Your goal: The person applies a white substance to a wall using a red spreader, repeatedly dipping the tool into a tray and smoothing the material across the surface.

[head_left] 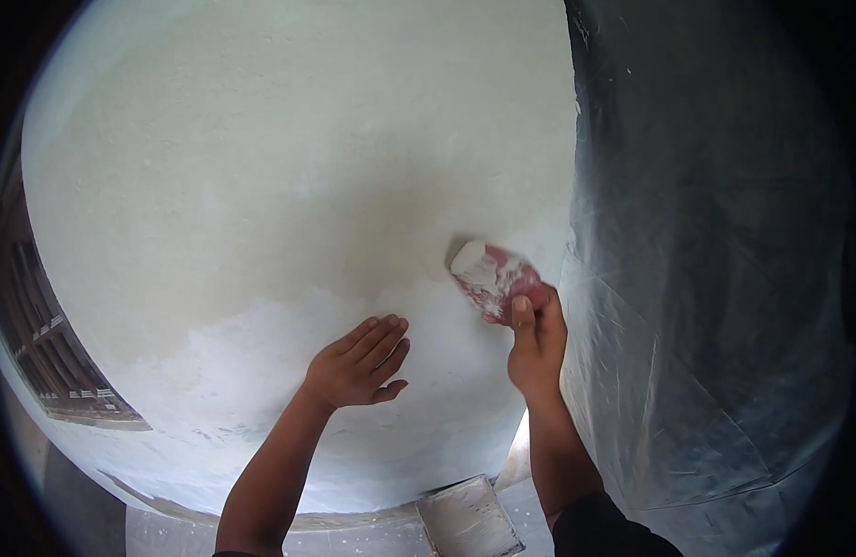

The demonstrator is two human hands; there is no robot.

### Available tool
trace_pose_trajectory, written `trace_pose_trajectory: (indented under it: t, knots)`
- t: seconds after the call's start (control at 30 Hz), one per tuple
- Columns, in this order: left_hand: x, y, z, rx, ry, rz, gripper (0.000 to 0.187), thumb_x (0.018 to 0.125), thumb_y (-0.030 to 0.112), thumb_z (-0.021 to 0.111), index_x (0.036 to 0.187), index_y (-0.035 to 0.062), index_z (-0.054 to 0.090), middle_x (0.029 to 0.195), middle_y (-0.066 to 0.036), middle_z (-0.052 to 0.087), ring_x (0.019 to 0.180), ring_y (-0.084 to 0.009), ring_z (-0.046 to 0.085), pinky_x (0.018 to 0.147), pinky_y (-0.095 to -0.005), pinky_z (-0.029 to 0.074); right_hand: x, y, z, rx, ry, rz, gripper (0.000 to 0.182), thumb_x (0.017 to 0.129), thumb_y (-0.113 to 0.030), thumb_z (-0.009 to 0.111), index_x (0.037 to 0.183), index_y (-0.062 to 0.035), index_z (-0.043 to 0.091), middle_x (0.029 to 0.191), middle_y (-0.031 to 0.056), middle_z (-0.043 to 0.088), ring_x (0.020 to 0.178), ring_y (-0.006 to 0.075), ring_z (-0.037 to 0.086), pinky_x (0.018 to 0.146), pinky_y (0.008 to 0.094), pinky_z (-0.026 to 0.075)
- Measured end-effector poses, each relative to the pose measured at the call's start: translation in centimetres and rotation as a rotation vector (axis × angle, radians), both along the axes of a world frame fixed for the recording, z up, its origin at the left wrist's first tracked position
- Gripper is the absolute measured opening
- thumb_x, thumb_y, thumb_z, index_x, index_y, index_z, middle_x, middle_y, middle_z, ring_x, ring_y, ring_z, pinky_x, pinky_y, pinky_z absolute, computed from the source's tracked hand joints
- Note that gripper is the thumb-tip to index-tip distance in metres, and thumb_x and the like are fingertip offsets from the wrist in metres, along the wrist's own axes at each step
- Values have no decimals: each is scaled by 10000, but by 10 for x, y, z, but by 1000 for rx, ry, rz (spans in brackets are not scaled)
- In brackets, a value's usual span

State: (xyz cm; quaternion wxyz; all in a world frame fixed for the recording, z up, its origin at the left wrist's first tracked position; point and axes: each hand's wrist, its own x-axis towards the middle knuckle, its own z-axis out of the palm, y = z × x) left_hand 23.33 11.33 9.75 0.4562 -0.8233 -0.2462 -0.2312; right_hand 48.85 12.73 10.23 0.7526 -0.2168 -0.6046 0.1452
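My right hand [537, 345] grips a red putty scraper [513, 278], thumb on its near end. White paste is smeared over the scraper's face, thickest toward its far edge. The scraper is held close in front of a pale wall [233, 186], toward the wall's right side. My left hand [363, 362] is open with its fingers stretched out, in front of the whiter lower part of the wall. Nothing is in that hand. Above and to the left of the hands the wall surface looks greyer, with a soft shadow across it.
A square container [469, 520] with whitish residue stands on the floor at the wall's foot. Dark plastic sheeting [706, 278] hangs along the right side, past the wall's edge. A dark slatted window frame [52, 343] is at the far left.
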Motion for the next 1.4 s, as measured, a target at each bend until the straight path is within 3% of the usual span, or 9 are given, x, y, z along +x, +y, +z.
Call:
trace_pose_trajectory:
  t: [0.1, 0.3, 0.5, 0.6, 0.8, 0.87, 1.0, 1.27, 1.4]
  knots:
    - [2, -2, 0, -5, -4, 5, 420, 805, 407, 652, 1070, 82, 638, 1254, -110, 608, 1202, -259, 563, 1040, -389, 450, 5, 9, 20, -254, 183, 477, 153, 986, -111, 506, 1067, 14, 540, 884, 25, 585, 795, 87, 567, 675, 254, 532]
    - [-1, 1, -1, 1, 5, -4, 415, 815, 407, 642, 1071, 80, 638, 1253, -110, 609, 1202, -256, 563, 1037, -390, 453, 29, 43, 14, -209, 156, 198, 176, 980, -157, 536, 1068, -8, 567, 899, 40, 623, 728, 86, 583, 596, 253, 505]
    - [-1, -1, 0, -5, 6, 2, 414, 821, 407, 638, 1073, 79, 637, 1252, -109, 610, 1200, -255, 564, 1032, -389, 458, 20, 27, 24, -234, 166, 390, 191, 954, -137, 583, 1080, 6, 590, 852, 29, 630, 666, 75, 560, 551, 240, 480]
    - [0, 0, 0, -4, 0, 2, 415, 823, 410, 636, 1074, 79, 637, 1254, -110, 608, 1199, -254, 565, 1033, -390, 457, 7, 39, 23, -172, 37, 129, 179, 957, -131, 579, 1075, 2, 592, 839, 19, 625, 651, 64, 535, 540, 231, 436]
    - [-1, 2, -1, 2, 3, -5, 409, 810, 404, 641, 1059, 79, 642, 1251, -113, 610, 1194, -256, 569, 1030, -391, 460, 30, 34, 10, -160, 343, 292, 208, 963, -129, 562, 1115, 12, 588, 863, 34, 637, 688, 77, 569, 541, 243, 452]
    - [0, 1, -1, -2, 10, -5, 409, 809, 404, 642, 1058, 80, 643, 1251, -112, 610, 1196, -255, 568, 1028, -391, 462, 16, 28, 15, -203, 249, 385, 206, 961, -130, 570, 1113, 9, 587, 871, 25, 628, 695, 74, 560, 548, 241, 455]
    - [1, -1, 0, -4, 0, 12, 420, 814, 412, 640, 1073, 81, 638, 1258, -111, 605, 1207, -250, 559, 1030, -389, 461, -2, 40, 16, -148, 84, 146, 200, 962, -150, 578, 1095, -1, 587, 791, -5, 584, 625, 52, 483, 518, 218, 397]
    - [1, 0, -1, 6, -7, 1, 410, 804, 407, 654, 1059, 86, 642, 1249, -103, 612, 1202, -250, 564, 1030, -386, 461, 20, 35, 15, -216, 206, 337, 200, 960, -160, 582, 1084, -6, 605, 856, 11, 624, 710, 64, 544, 608, 228, 445]
    - [2, 0, 1, -2, -5, 0, 411, 810, 404, 650, 1069, 86, 637, 1257, -102, 607, 1209, -248, 557, 1029, -386, 462, 21, 49, 21, -201, 177, 123, 242, 953, -200, 601, 1089, 1, 608, 804, -17, 597, 633, 45, 484, 535, 218, 380]
